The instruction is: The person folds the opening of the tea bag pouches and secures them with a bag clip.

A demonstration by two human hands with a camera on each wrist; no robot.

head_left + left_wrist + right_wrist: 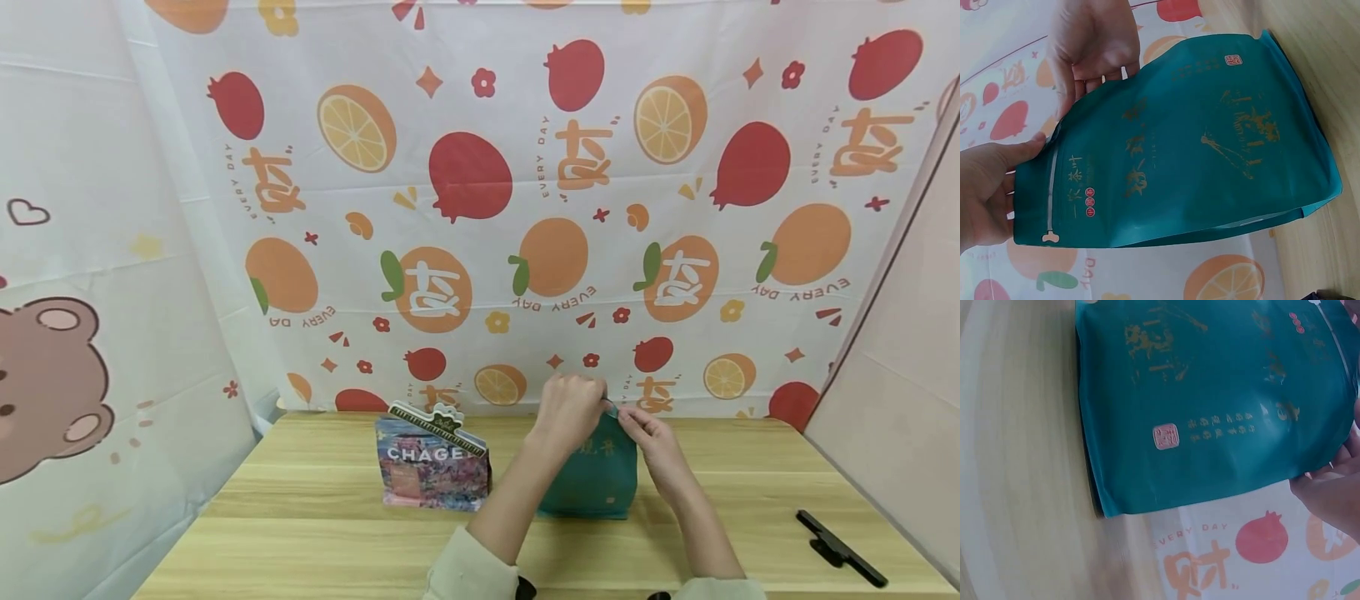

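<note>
A teal pouch [592, 479] with gold lettering stands upright on the wooden table [315, 533], right of centre. My left hand [567, 407] grips its top edge at the left corner with curled fingers. My right hand [651, 435] pinches the same edge at the right corner. In the left wrist view the pouch [1197, 150] fills the frame. There my left hand [985, 187] has its thumb on the sealed top strip, and my right hand [1091, 44] holds the far corner. The right wrist view shows the pouch [1210, 406] and part of my right hand [1335, 487].
A colourful bag marked CHAGE [431, 467], closed with a long clip [435, 421], stands just left of the pouch. A black clip [840, 547] lies near the table's right front. A fruit-print cloth [480, 208] hangs behind, and panels close in both sides.
</note>
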